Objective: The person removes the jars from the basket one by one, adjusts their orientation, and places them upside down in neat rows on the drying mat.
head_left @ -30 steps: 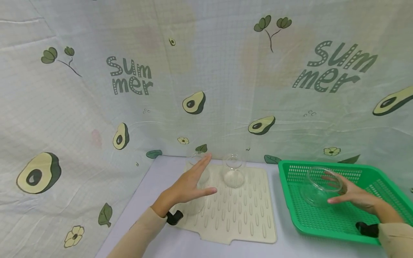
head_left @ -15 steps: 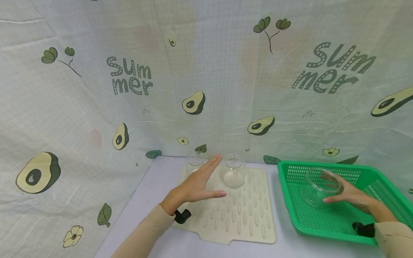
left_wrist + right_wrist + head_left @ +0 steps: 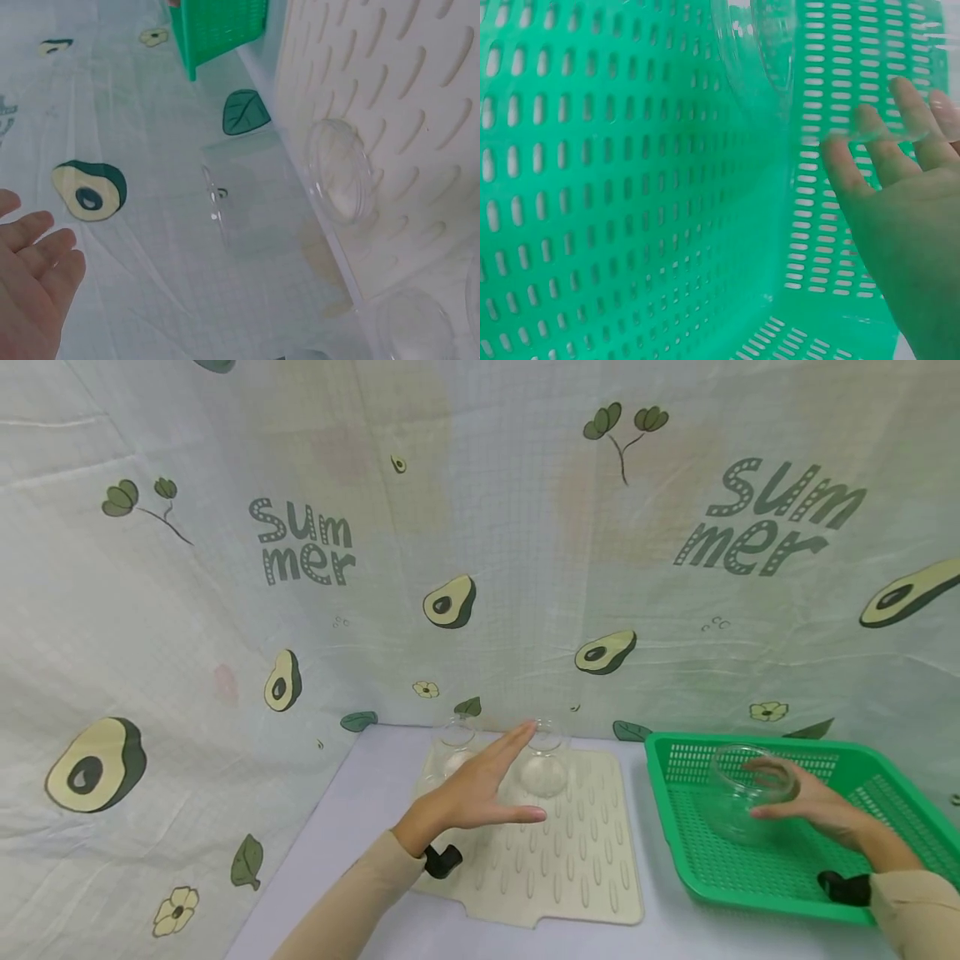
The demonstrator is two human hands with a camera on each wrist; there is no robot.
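My left hand (image 3: pixel 474 789) hovers over a cream ribbed mat (image 3: pixel 558 868), fingers straight, thumb spread and nothing in its grasp. Two clear cups stand near the mat's back edge: the left cup (image 3: pixel 456 737) is partly behind the hand, while the right cup (image 3: pixel 543 772) is just past the fingertips. In the left wrist view, one clear cup (image 3: pixel 251 195) lies beyond the fingers. Inside the green basket (image 3: pixel 772 906), my right hand (image 3: pixel 821 806) grips a wide clear cup (image 3: pixel 731 810) by its right side, thumb in front and fingers behind. In the right wrist view, fingers (image 3: pixel 847 169) curve against clear material.
A white table (image 3: pixel 442 927) carries the mat and basket. Behind stands a hanging cloth (image 3: pixel 517 527) printed with avocados and lettering. In the left wrist view, another clear rim (image 3: pixel 412 330) shows at the bottom. The basket walls surround the right hand.
My left hand has moved right across the mat, towards the right cup. My right thumb has come closer to the cup in the basket, and that cup has shifted slightly.
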